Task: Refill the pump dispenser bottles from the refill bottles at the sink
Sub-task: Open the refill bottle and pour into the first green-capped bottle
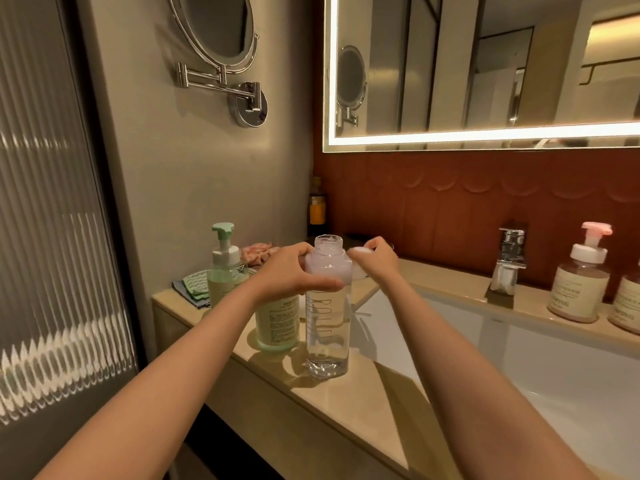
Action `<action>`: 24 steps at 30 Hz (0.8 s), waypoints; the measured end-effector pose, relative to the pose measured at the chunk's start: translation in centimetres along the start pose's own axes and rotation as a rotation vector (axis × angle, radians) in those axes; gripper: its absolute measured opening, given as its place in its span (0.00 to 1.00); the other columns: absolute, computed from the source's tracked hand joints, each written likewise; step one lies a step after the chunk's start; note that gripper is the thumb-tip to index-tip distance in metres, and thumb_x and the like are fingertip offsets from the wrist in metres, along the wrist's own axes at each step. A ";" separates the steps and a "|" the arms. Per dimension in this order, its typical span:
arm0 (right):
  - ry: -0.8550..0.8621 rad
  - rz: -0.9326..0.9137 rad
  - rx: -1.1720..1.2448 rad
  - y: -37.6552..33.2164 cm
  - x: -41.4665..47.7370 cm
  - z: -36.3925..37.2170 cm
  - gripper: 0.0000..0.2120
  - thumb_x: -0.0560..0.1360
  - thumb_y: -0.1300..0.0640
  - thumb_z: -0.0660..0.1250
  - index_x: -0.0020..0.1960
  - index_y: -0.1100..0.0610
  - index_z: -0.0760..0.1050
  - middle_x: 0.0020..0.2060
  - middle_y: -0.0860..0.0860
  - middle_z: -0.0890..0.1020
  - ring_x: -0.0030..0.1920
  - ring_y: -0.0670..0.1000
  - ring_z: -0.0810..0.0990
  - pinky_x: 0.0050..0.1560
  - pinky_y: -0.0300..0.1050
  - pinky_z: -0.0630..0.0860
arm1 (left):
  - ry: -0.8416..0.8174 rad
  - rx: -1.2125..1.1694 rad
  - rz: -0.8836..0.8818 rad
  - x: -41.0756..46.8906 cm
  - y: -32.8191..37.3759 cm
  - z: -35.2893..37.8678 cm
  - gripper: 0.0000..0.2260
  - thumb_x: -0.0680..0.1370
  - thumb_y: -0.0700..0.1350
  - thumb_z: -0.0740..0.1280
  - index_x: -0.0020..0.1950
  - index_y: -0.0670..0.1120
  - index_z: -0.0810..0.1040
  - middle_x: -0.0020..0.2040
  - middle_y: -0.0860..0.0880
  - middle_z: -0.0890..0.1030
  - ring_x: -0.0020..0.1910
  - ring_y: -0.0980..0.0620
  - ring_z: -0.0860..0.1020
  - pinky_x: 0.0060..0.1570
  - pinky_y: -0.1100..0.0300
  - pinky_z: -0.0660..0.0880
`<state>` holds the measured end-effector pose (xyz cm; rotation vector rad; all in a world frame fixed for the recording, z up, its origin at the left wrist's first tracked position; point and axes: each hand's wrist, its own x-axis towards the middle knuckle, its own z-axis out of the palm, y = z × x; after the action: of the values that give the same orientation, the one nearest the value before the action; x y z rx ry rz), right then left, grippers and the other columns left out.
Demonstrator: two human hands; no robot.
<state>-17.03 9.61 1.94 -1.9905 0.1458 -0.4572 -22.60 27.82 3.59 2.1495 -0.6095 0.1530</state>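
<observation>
Centre frame, the left hand (291, 271) wraps fingers and thumb round the shoulder of the clear bottle (327, 327), which stands upright on the beige counter (346, 410) with its threaded neck open. Just right of that neck, the right hand (379, 263) pinches the white cap (362, 251) in curled fingers, off the bottle. The green pump dispenser (225, 268) stands middle left, and the pink-pump dispenser (580, 282) far right, past the faucet (510, 258).

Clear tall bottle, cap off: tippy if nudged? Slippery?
Probably tippy: the clear bottle is tall on a narrow base, and the left hand grips it near the shoulder. Open neck, cap in the right hand: a tip would likely spill. Smooth wall looks rigid, perhaps slippery; fill level hard to read.
</observation>
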 end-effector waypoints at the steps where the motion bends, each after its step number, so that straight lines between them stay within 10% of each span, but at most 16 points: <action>1: -0.023 0.007 -0.019 0.6 0.0 0.4 0.18 0.71 0.54 0.70 0.57 0.59 0.70 0.53 0.56 0.75 0.49 0.52 0.71 0.44 0.43 0.68 | -0.004 -0.014 0.004 0.1 -0.1 0.0 0.24 0.64 0.53 0.77 0.55 0.50 0.73 0.48 0.53 0.79 0.46 0.56 0.79 0.38 0.66 0.75; 14: -0.127 0.004 -0.194 3.8 0.8 4.7 0.18 0.78 0.56 0.61 0.67 0.55 0.68 0.64 0.56 0.74 0.66 0.60 0.66 0.64 0.53 0.68 | -0.041 -0.095 0.013 0.2 -0.5 0.0 0.23 0.66 0.47 0.77 0.56 0.52 0.71 0.50 0.55 0.77 0.48 0.58 0.78 0.44 0.61 0.79; 24: -0.239 0.056 -0.339 5.9 3.0 6.4 0.28 0.74 0.52 0.68 0.70 0.56 0.62 0.64 0.57 0.73 0.61 0.59 0.74 0.54 0.50 0.75 | -0.054 -0.083 0.023 0.1 -0.5 -0.1 0.23 0.66 0.47 0.77 0.56 0.51 0.71 0.49 0.56 0.78 0.46 0.58 0.79 0.39 0.65 0.77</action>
<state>-11.27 11.37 -5.01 -2.3486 0.1351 -0.1618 -22.26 28.17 3.30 2.0732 -0.6605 0.0803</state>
